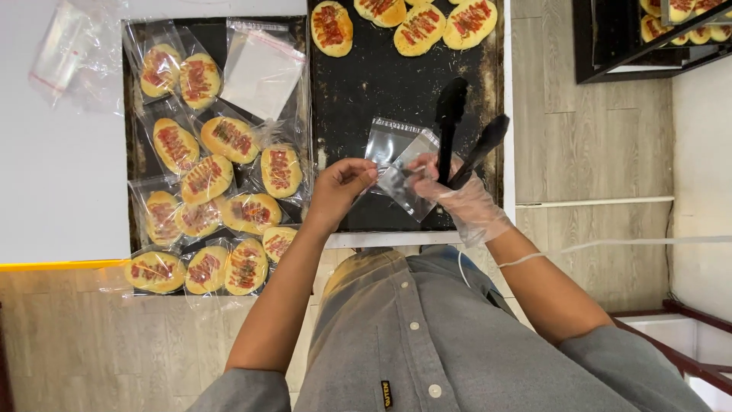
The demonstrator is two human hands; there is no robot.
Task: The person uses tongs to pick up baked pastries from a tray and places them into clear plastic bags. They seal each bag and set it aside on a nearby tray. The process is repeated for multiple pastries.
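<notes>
Two hands opening a clear plastic bag [396, 164] above a dark baking tray [381, 84].

The bare left hand [339, 191] pinches the small, empty, transparent bag's edge; the gloved right hand [457, 194] grips its other side and black tongs [461, 141], tips pointing away. Both forearms converge from the body. Unwrapped topped buns [419, 27] lie beyond; bagged buns [210, 179] fill the left tray.
</notes>
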